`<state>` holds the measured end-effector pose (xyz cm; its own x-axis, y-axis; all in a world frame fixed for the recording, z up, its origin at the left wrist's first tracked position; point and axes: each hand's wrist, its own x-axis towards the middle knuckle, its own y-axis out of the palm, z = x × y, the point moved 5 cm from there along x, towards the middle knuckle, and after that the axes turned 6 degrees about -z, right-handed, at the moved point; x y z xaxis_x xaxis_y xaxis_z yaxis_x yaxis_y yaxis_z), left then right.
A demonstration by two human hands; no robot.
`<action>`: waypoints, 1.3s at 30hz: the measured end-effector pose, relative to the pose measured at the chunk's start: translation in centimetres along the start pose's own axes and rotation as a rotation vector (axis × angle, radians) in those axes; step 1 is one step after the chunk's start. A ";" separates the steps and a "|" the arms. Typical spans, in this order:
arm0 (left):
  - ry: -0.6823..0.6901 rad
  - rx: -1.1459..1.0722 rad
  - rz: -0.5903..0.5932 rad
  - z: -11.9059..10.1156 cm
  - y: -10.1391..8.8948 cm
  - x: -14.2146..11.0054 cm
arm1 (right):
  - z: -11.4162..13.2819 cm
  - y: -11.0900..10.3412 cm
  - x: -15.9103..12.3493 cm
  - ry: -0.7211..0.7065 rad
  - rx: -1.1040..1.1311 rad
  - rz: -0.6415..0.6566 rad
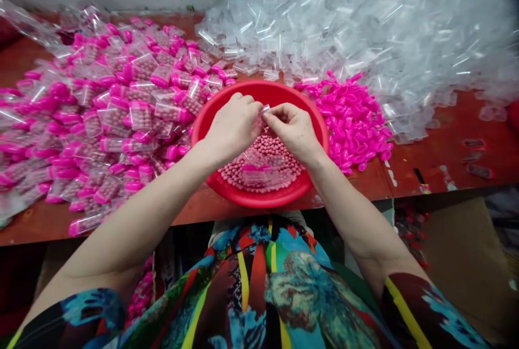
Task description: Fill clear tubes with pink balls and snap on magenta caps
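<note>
Clear plastic, in the head view, forms the small, partly hidden piece (pixel 266 108) held above the round red plastic basin (pixel 263 201) of small pink beads (pixel 276 149). The right hand (pixel 294 127) pinches it between thumb and fingertips; the left hand (pixel 235 125) curls beside it, its grip hidden. The piece is probably light, stiff and slippery, best pinched gently by its sides.

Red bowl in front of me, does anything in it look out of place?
Slightly: clear plastic containers and a bright pink piece lie loose on the beads inside the bowl, whereas most others like them are heaped outside it.
</note>
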<state>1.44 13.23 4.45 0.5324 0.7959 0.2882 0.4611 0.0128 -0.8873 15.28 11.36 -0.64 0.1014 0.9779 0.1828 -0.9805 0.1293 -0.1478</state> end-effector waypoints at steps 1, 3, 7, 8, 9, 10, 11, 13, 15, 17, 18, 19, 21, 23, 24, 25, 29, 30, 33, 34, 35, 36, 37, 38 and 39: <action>0.012 0.077 0.028 -0.2 0.2 0.2 | -0.4 0.0 0.1 0.024 0.020 0.021; 0.004 0.179 0.101 -0.3 1.2 0.5 | -1.0 -1.1 0.2 0.025 0.000 0.020; 0.012 0.273 0.318 -1.0 5.4 1.4 | -0.9 -7.5 0.1 -0.059 -0.139 -0.197; 0.029 0.259 0.384 -1.5 6.8 1.5 | -0.7 -9.3 -0.2 -0.065 -0.168 -0.247; 0.051 0.232 0.439 -2.1 8.3 1.6 | -0.7 -11.1 -0.7 -0.065 -0.201 -0.285; 0.069 0.195 0.478 -2.8 9.7 1.6 | -0.6 -12.8 -1.3 -0.063 -0.248 -0.316; 0.072 0.154 0.500 -3.4 10.9 1.7 | -0.6 -14.2 -2.1 -0.060 -0.310 -0.341; 0.015 0.036 0.497 -4.2 12.9 1.9 | -1.0 -16.3 -4.2 -0.029 -0.453 -0.354; -0.108 -0.118 0.505 -4.2 14.1 2.0 | -1.9 -17.1 -6.4 0.043 -0.571 -0.293; -0.211 -0.231 0.537 -3.8 14.5 2.2 | -3.1 -16.8 -8.6 0.108 -0.654 -0.181; -0.251 -0.301 0.557 -3.5 14.4 2.3 | -3.7 -16.4 -9.6 0.121 -0.698 -0.120; -0.283 -0.393 0.567 -3.3 14.1 2.3 | -4.3 -15.8 -10.4 0.118 -0.755 -0.056; -0.340 -0.634 0.543 -3.0 12.7 2.3 | -5.3 -14.5 -11.9 0.091 -0.915 0.075; -0.395 -0.847 0.493 -2.7 11.0 1.8 | -6.3 -13.3 -12.9 0.068 -1.093 0.173; -0.419 -0.907 0.477 -2.5 10.2 1.3 | -6.7 -12.9 -13.2 0.063 -1.164 0.195; -0.451 -0.955 0.466 -2.4 9.5 0.7 | -7.1 -12.8 -13.4 0.060 -1.206 0.196; -0.659 -1.179 0.411 -2.0 7.5 -2.4 | -7.6 -14.1 -12.8 0.072 -0.994 0.000; -0.718 -1.260 0.400 -2.0 7.2 -3.2 | -7.3 -14.9 -12.3 0.084 -0.873 -0.104; -0.834 -1.540 0.407 -2.6 6.6 -5.4 | -5.4 -16.7 -10.7 0.128 -0.506 -0.411; -0.846 -1.621 0.401 -2.9 6.4 -6.0 | -4.4 -16.5 -10.2 0.134 -0.407 -0.452; -0.847 -1.685 0.377 -3.1 6.1 -6.5 | -3.3 -15.8 -9.5 0.132 -0.320 -0.447; -0.846 -1.734 0.343 -3.3 5.9 -7.0 | -2.1 -14.6 -8.9 0.121 -0.245 -0.394; -0.843 -1.770 0.302 -3.5 5.7 -7.4 | -0.9 -13.1 -8.3 0.101 -0.182 -0.317; -0.842 -1.794 0.258 -3.7 5.6 -7.7 | 0.3 -11.4 -7.8 0.078 -0.128 -0.240; -0.841 -1.808 0.216 -3.8 5.5 -8.0 | 1.2 -9.8 -7.4 0.058 -0.078 -0.173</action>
<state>2.38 4.63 -1.38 0.5111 0.7389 -0.4391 0.7811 -0.1861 0.5960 23.90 2.71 0.63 0.2788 0.9476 0.1560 -0.9320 0.3061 -0.1939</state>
